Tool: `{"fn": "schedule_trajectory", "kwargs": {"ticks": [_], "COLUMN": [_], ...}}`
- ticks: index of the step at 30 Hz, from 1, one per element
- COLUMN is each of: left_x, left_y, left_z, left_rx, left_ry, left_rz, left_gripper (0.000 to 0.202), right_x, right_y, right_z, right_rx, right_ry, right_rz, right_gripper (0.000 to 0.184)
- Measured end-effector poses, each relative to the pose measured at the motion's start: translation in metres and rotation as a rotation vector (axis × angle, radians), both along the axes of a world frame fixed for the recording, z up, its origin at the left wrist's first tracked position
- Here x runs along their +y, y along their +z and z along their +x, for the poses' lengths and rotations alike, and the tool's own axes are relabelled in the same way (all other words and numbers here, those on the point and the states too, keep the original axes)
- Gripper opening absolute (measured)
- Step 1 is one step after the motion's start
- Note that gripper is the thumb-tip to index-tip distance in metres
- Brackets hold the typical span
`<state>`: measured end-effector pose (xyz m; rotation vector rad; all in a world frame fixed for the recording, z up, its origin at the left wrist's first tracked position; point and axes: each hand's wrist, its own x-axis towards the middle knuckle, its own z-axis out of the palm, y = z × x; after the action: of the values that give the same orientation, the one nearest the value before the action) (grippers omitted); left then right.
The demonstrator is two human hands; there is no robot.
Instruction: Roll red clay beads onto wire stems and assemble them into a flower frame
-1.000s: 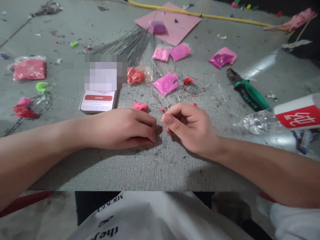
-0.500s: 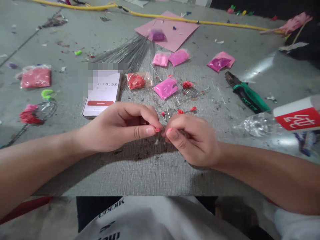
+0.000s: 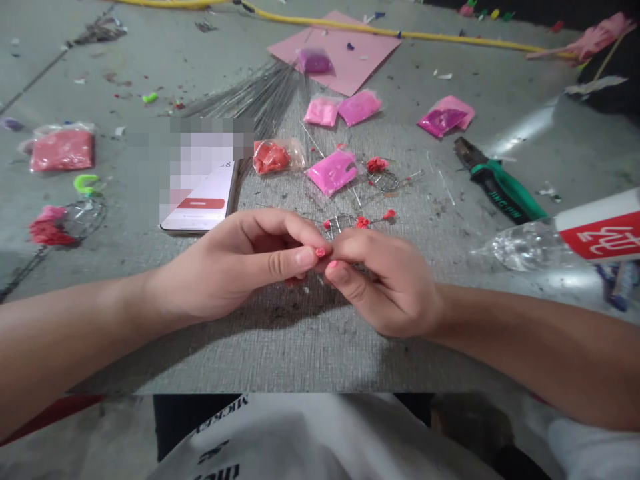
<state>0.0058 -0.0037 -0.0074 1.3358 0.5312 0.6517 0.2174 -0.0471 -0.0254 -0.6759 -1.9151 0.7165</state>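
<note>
Between the thumb and forefinger of my left hand [image 3: 250, 260] is a tiny coral-pink clay rosette [image 3: 321, 252], its coiled face turned up. My right hand [image 3: 387, 283] is curled closed, its fingertips meeting the left ones. A small pink bit of clay [image 3: 333, 265] shows at its thumb tip. Just beyond the fingers, a wire frame [image 3: 343, 225] with red clay blobs [image 3: 363, 222] lies on the grey table mat [image 3: 240, 360]; my hands partly cover it. Behind it are another wire piece with a red clay flower [image 3: 377, 165] and a bag of bright pink clay [image 3: 333, 172].
A phone [image 3: 195, 217] lies left of centre, near an opened bag of red clay [image 3: 273, 157]. Green-handled pliers [image 3: 505, 190] and a plastic bottle [image 3: 595, 230] lie at right. Thin wires [image 3: 245, 100], more clay bags [image 3: 63, 148] and a yellow cable [image 3: 320, 28] are farther off.
My fingertips have come together, the left hand shifting slightly right with the clay rosette. The view has moved a little; the things on the table stay put.
</note>
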Motion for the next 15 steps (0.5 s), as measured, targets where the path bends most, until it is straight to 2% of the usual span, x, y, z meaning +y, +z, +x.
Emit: {"fn": "schedule_trajectory", "kwargs": {"ticks": [6, 15], "left_x": [-0.0020, -0.0032], "left_y": [-0.0015, -0.0032], "left_z": [0.0014, 0.0032], "left_rx": [-0.037, -0.116], "left_ry": [0.001, -0.004], "left_rz": [-0.080, -0.086], "left_gripper": [0.003, 0.010], "right_x": [-0.0008, -0.0030], "right_y": [0.0003, 0.0009], "right_z": [-0.0017, -0.0039], "right_rx": [0.006, -0.002], "right_ry": [-0.009, -0.046], "right_rz": [-0.016, -0.013], "right_gripper": [0.012, 0.014]}}
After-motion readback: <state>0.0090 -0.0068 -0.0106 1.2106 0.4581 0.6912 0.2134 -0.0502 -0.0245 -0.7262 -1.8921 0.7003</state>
